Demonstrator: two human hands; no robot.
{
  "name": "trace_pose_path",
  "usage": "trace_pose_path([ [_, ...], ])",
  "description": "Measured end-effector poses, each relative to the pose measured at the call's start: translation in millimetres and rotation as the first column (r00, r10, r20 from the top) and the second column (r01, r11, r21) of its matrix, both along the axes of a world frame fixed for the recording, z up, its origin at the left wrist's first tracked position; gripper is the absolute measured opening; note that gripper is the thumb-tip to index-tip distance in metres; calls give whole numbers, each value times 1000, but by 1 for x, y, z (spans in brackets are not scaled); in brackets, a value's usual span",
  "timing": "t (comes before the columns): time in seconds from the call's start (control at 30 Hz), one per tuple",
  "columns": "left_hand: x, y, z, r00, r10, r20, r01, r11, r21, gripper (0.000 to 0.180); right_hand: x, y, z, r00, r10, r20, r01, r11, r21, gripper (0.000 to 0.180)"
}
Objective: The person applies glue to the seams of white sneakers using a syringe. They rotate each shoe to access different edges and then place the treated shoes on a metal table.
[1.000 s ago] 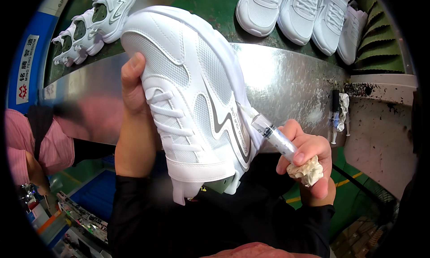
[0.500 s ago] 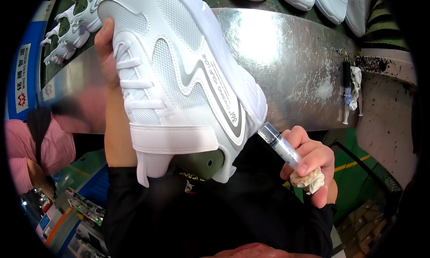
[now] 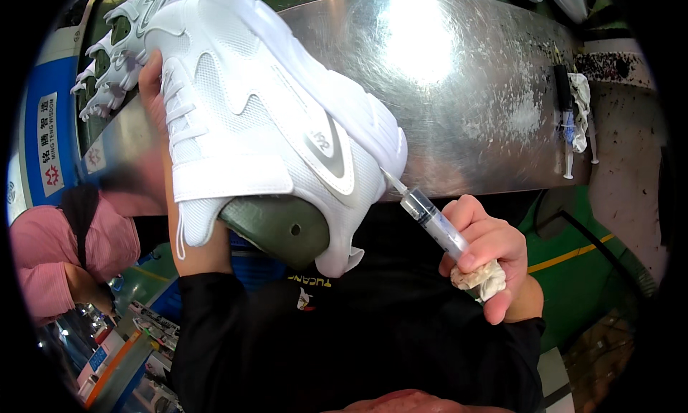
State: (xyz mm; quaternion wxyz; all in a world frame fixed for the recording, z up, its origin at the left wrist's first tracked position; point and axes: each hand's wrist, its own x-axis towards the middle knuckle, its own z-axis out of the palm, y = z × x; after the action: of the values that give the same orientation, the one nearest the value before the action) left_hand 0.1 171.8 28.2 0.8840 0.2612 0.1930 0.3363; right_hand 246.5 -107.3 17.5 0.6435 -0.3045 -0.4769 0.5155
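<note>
A white sneaker (image 3: pixel 236 119) with a dark green shoe last (image 3: pixel 279 230) inside is held up in my left hand (image 3: pixel 151 83). That hand grips the forefoot from the lace side; most of its fingers are hidden behind the shoe. A clear syringe (image 3: pixel 437 225) lies in my right hand (image 3: pixel 494 244), its fine tip touching or very close to the seam between upper and sole near the heel. Crumpled whitish cloth or tissue (image 3: pixel 481 278) is tucked in the same hand below the syringe, covering its rear end.
A shiny metal worktop (image 3: pixel 487 126) lies beyond the shoe. On its right edge rest a dark-handled tool (image 3: pixel 562 87), another syringe (image 3: pixel 568 151) and white crumpled tissue (image 3: pixel 580 112). More white sneakers (image 3: pixel 118 65) stand at the far left. A person in pink (image 3: pixel 79 248) is at left.
The sneaker has shifted left and turned, showing more of its sole edge and of the last. The syringe has moved slightly left with my right hand, and its narrow tip now shows.
</note>
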Motion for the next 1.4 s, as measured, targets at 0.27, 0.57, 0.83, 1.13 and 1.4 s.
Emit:
trace_pose_path([
  [0.27, -43, -21, -1, 950, 107, -294, -127, 991, -49, 61, 0, 1, -10, 993, -3, 120, 1, 1000, 16, 59],
  [0.57, -157, -68, -15, 691, 401, -602, -354, 913, 201, 47, -17, 17, -8, 963, -46, 265, 34, 998, 48, 49],
  [0.83, -140, -151, 5, 822, 125, -555, -142, 990, 13, 65, -35, 21, -3, 946, -125, 300, 117, 992, 45, 46],
  [1.13, -87, -200, -2, 919, -95, -383, -1, 970, -242, 91, -36, 18, 8, 937, -96, 337, 105, 994, -9, 51],
  [1.4, -73, -209, -8, 951, -176, -253, 92, 945, -314, 91, -41, 21, 26, 941, -25, 338, 32, 999, -13, 51],
])
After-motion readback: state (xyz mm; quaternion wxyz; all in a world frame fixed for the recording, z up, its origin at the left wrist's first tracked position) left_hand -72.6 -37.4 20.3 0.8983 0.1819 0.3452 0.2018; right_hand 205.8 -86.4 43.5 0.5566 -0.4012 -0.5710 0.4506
